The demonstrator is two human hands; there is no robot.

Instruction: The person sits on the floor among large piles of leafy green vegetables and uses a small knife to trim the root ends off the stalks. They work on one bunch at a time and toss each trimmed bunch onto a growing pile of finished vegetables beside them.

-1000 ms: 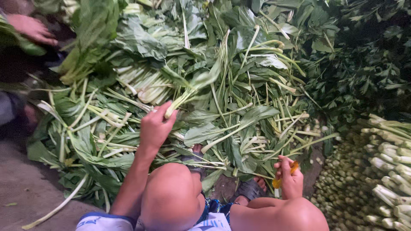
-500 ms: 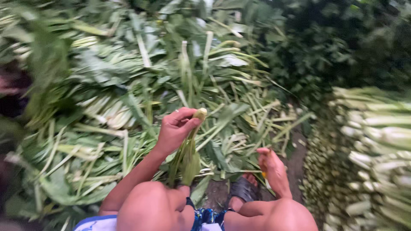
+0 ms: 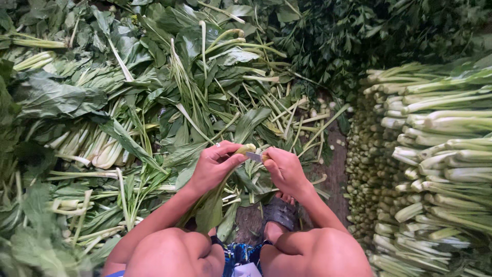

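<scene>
My left hand (image 3: 214, 166) grips a leafy green vegetable stalk (image 3: 245, 149) by its pale base, with its leaves hanging down between my knees. My right hand (image 3: 283, 169) holds a small knife, and the short metal blade (image 3: 254, 156) rests against the stalk's cut end. Both hands meet in the middle of the view, just above my bare knees. A ring shows on a finger of my left hand.
A loose heap of leafy greens (image 3: 128, 97) covers the ground ahead and to the left. A neat stack of trimmed stalks (image 3: 435, 164) with cut ends facing me stands at the right. Darker herbs (image 3: 369, 36) lie at the back right. A sandalled foot (image 3: 279, 214) rests below my hands.
My left hand lifted a stalk from the heap and brought it in toward me. My right hand rose from near my knee to meet it with the blade. The view turned right.
</scene>
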